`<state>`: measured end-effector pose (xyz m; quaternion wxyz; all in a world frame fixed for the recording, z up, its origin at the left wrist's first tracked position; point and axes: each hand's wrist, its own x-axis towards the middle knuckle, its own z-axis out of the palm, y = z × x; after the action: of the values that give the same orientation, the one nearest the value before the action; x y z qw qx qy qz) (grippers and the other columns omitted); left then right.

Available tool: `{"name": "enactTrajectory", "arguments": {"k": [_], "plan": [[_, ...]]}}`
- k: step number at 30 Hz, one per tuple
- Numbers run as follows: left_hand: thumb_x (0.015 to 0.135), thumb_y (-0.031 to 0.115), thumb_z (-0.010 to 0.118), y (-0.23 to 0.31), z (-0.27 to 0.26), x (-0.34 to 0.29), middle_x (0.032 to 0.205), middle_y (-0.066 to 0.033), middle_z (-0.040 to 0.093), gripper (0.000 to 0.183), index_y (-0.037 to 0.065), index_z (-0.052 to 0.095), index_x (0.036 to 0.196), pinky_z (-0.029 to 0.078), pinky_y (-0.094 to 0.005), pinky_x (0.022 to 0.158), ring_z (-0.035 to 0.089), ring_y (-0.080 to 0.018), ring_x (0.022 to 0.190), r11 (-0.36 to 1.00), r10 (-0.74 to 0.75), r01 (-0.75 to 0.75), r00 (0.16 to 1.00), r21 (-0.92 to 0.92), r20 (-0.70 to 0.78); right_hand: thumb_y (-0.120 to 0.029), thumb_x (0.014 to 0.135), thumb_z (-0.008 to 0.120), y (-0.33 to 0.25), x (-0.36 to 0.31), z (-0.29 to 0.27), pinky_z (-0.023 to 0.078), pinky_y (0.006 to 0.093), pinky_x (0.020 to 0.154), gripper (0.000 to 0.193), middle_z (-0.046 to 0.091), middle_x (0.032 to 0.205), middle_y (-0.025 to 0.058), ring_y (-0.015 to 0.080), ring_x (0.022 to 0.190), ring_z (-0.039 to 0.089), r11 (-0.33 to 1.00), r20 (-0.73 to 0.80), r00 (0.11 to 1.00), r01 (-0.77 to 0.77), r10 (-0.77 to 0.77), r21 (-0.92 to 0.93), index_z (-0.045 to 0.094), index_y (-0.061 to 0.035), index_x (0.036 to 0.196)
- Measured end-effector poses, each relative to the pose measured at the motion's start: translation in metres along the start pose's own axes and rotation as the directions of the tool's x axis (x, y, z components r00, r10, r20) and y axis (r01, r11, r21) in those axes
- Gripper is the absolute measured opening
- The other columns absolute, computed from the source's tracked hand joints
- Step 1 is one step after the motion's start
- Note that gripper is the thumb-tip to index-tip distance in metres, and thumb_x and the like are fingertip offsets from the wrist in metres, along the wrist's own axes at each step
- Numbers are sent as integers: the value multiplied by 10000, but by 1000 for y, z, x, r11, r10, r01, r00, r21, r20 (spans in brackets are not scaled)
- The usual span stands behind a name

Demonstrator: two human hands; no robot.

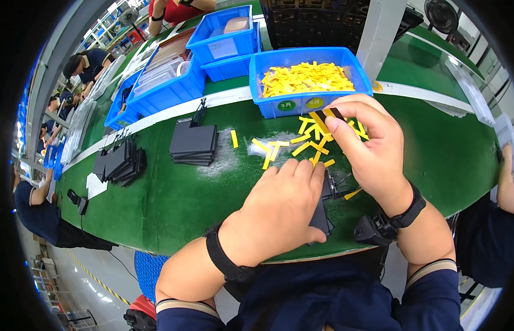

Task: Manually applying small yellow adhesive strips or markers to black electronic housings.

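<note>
A small yellow strip (321, 122) with a dark backing is being pinched between the thumb and fingertips of the right hand (373, 146), which is hovering raised above the green worktop (174, 193), fingers closed on the strip. The left hand (279, 207) is lying palm down just beside and below it, fingers together, pressing on a flat black piece (321, 216) near the worktop's front edge; only the edges of that piece are showing from under the palm. Both wrists are wearing black bands.

Loose yellow strips (279, 149) are lying scattered on the worktop just ahead of the left fingertips and under the right hand. Directly beyond the right hand a blue bin (301, 102) is sitting, heaped with more yellow strips. Ahead and to the left of the left hand a stack of black flat pieces (193, 143) is resting, and further left another spread pile of black pieces (120, 163). More blue bins (224, 41) are standing beyond those. Other people are working along the far left side.
</note>
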<state>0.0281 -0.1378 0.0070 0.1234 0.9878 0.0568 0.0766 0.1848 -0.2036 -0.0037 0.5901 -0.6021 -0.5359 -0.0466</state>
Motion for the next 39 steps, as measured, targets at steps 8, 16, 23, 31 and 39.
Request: {"name": "enactTrajectory", "arguments": {"k": [8,16,23,31,39], "plan": [[886,64,543,-35,8,13,782,13,572,90,7,529,955,415,-196,631,513,-41,710,531,-462,204,883,-822,-80,-32,733,675,-13,-5,-1,470,335,808,132,666,783,119,218,731,630,1000,88,996,-7,8,-15,667,11,857],[873,69,546,-35,15,14,723,-33,601,145,-14,534,992,409,-234,568,498,-54,646,348,-417,0,896,-938,-155,-41,721,688,-10,-2,-4,484,289,724,120,657,779,100,193,731,625,984,100,982,-165,158,61,675,10,829],[859,75,566,-34,9,12,748,-68,624,165,-18,547,993,437,-253,592,555,-97,661,476,-393,41,903,-878,-171,-39,729,673,-9,-1,-6,480,269,653,127,651,774,90,180,720,621,991,127,984,-131,126,28,675,14,845],[908,47,508,-34,5,10,917,-7,604,171,-14,509,1068,415,-175,696,515,-25,807,460,-379,123,923,-879,-69,-35,728,659,-8,-1,-3,477,291,686,92,631,729,86,196,670,607,994,139,984,-107,108,-13,665,11,807],[904,58,526,-28,7,12,912,-13,611,190,-18,518,1078,421,-179,707,523,-35,804,512,-357,101,928,-853,-104,-56,649,683,-1,-2,2,452,361,759,151,593,790,82,252,780,576,975,107,984,161,-145,-154,616,-1,772]]}}
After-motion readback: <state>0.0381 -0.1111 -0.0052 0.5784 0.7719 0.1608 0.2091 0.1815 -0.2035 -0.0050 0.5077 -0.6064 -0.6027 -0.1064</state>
